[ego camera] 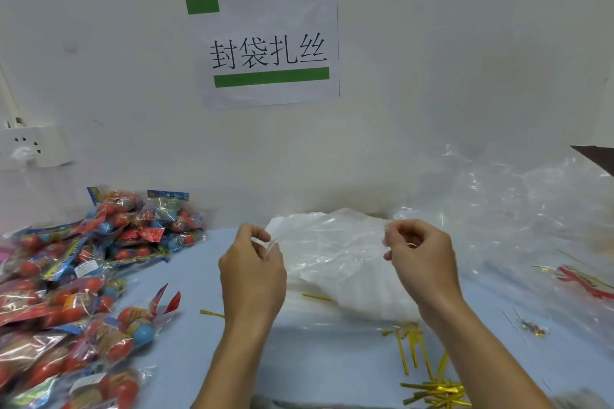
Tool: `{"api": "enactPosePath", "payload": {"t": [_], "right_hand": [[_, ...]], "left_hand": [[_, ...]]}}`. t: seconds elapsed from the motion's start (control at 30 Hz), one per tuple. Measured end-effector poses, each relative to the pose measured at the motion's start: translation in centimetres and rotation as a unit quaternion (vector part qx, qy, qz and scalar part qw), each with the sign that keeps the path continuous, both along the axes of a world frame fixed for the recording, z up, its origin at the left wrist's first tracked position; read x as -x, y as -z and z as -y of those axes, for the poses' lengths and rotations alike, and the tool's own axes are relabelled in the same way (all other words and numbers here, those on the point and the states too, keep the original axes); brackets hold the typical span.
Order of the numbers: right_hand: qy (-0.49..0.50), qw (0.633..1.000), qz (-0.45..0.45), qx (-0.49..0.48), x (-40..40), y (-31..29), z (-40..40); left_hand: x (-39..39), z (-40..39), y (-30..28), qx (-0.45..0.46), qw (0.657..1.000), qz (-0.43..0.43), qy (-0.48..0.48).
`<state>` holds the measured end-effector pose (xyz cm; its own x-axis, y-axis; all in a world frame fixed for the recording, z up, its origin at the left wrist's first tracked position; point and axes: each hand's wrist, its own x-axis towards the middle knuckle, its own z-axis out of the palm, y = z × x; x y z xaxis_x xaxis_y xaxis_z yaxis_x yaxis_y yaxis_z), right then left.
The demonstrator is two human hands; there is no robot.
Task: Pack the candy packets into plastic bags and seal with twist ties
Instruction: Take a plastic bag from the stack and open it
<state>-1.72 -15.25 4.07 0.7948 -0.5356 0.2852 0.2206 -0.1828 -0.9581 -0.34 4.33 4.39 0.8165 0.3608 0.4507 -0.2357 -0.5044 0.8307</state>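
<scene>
A clear plastic bag (pixel 329 242) is stretched between both hands above a white stack of plastic bags (pixel 352 289) at the table's middle. My left hand (pixel 252 272) pinches the bag's left edge with curled fingers. My right hand (pixel 422 259) pinches its right edge. A big heap of red, blue and orange candy packets (pixel 76 285) covers the left side of the table. Gold twist ties (pixel 432 392) lie in a loose bunch near the front right, with single ties (pixel 315 296) beside the stack.
The table has a light blue cover (pixel 186 276). Crumpled clear plastic (pixel 518 209) piles up at the back right against the white wall. A paper sign (pixel 265 46) hangs on the wall, and a socket strip (pixel 30 146) sits at the left.
</scene>
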Motion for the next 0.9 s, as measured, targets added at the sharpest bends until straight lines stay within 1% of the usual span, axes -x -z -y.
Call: {"api": "enactPosePath", "payload": {"t": [0.13, 0.17, 0.27, 0.33, 0.4, 0.47, 0.53, 0.6, 0.67, 0.73, 0.8, 0.83, 0.9], "right_hand": [[-0.090, 0.995, -0.008, 0.039, 0.4, -0.4, -1.3], [-0.111, 0.992, -0.016, 0.055, 0.6, -0.5, -1.4], [-0.172, 0.978, -0.063, 0.099, 1.0, -0.2, -2.2], [-0.165, 0.978, -0.071, 0.110, 0.9, 0.2, -2.9], [-0.121, 0.985, -0.048, 0.116, 0.6, 0.4, -3.2], [-0.054, 0.992, -0.017, 0.116, 0.3, 0.4, -2.6], [0.006, 0.996, 0.001, 0.094, 0.0, 0.3, -1.5], [0.023, 0.997, -0.002, 0.076, 0.1, 0.2, -1.1], [-0.015, 0.996, -0.026, 0.081, 0.2, 0.4, -1.6], [-0.076, 0.992, -0.039, 0.092, 0.2, 0.6, -2.0], [-0.124, 0.985, -0.038, 0.112, 0.1, 0.7, -2.3], [-0.135, 0.982, -0.040, 0.126, 0.2, 0.7, -2.4], [-0.124, 0.977, -0.048, 0.164, 0.2, 0.9, -2.8]], "left_hand": [[-0.1, 0.7, 0.3, 0.092, 0.991, -0.029, 0.091], [0.0, 1.1, 0.3, 0.100, 0.988, -0.033, 0.110], [0.2, 2.4, 0.7, 0.084, 0.983, -0.013, 0.164], [0.4, 3.1, 0.8, 0.054, 0.984, 0.007, 0.172], [0.3, 3.1, 0.9, 0.020, 0.992, 0.021, 0.119], [0.1, 2.4, 0.7, -0.005, 0.999, 0.037, 0.011], [0.0, 1.3, 0.7, -0.007, 0.995, 0.055, -0.085], [0.0, 0.7, 0.7, 0.012, 0.991, 0.074, -0.114], [0.0, 1.0, 0.5, 0.047, 0.994, 0.077, -0.065], [0.1, 1.8, 0.4, 0.096, 0.994, 0.050, 0.025], [0.3, 2.7, 0.5, 0.137, 0.983, 0.017, 0.121], [0.4, 3.2, 0.6, 0.139, 0.978, 0.004, 0.156], [0.6, 3.9, 0.9, 0.100, 0.975, -0.002, 0.196]]}}
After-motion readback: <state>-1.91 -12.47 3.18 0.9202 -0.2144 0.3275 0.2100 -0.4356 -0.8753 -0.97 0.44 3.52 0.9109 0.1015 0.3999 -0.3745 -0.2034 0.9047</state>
